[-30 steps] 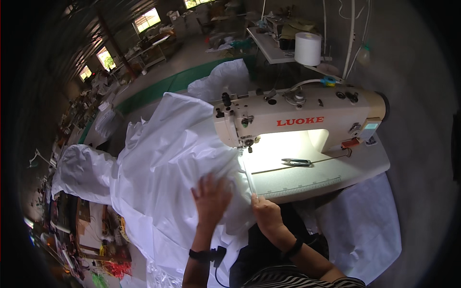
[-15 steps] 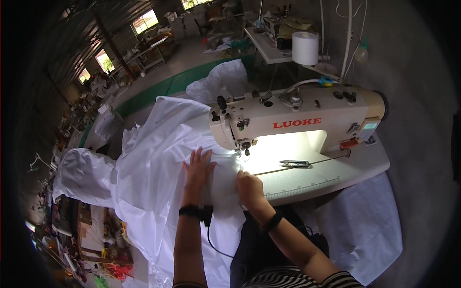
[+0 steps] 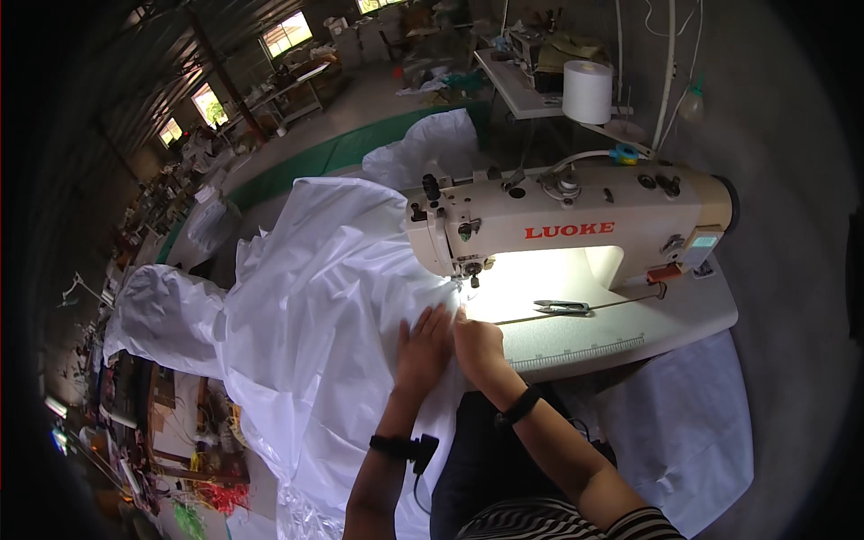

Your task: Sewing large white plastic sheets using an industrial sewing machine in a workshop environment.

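Observation:
A large sheet of shiny white fabric (image 3: 315, 297) lies in folds left of the sewing machine (image 3: 576, 211) and runs under its needle area (image 3: 468, 277). My left hand (image 3: 425, 349) rests flat on the fabric with its fingers stretched toward the needle. Close beside it, my right hand (image 3: 479, 346) is closed on the fabric's right edge, just in front of the presser foot; the pinched bit is mostly hidden by the fingers. The lamp lights the machine bed brightly. Dark bands circle both my wrists.
Thread snips (image 3: 562, 308) lie on the machine bed, right of my right hand. A white thread cone (image 3: 587, 93) stands behind the machine. More white material (image 3: 679, 423) hangs at the lower right. Coloured scraps (image 3: 225, 495) lie at the lower left.
My left hand has slid right and nearer to me over the fabric, and now lies beside my right hand. My right hand stays closed at the edge. The view has shifted slightly.

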The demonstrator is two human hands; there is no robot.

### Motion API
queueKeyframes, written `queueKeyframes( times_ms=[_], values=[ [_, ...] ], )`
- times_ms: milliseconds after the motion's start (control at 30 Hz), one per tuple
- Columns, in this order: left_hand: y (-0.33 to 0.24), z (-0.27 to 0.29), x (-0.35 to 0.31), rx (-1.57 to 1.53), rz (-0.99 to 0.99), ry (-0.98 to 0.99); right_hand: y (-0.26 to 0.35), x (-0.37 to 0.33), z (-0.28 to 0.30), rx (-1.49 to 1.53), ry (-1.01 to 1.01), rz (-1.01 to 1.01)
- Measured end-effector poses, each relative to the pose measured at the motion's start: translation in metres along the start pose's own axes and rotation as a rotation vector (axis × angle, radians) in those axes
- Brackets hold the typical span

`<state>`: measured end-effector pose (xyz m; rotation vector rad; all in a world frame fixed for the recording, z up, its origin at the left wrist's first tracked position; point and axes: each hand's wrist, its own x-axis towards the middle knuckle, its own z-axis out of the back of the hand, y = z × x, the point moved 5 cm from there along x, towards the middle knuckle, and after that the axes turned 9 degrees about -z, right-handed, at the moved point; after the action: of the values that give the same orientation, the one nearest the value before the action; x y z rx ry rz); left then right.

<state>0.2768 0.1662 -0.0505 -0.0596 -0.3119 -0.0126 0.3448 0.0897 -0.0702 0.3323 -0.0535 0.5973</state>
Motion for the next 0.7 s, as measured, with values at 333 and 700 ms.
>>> queueKeyframes(
  times_ms=[333, 700],
  values=[
    [0.018, -0.011, 0.014, -0.026, 0.016, -0.044, -0.063, 0.016, 0.037, 0.314, -0.008, -0.012],
    [0.03, -0.021, 0.029, -0.062, 0.061, 0.01, -0.085, 0.065, 0.07, 0.668, -0.056, 0.036]
  ],
)
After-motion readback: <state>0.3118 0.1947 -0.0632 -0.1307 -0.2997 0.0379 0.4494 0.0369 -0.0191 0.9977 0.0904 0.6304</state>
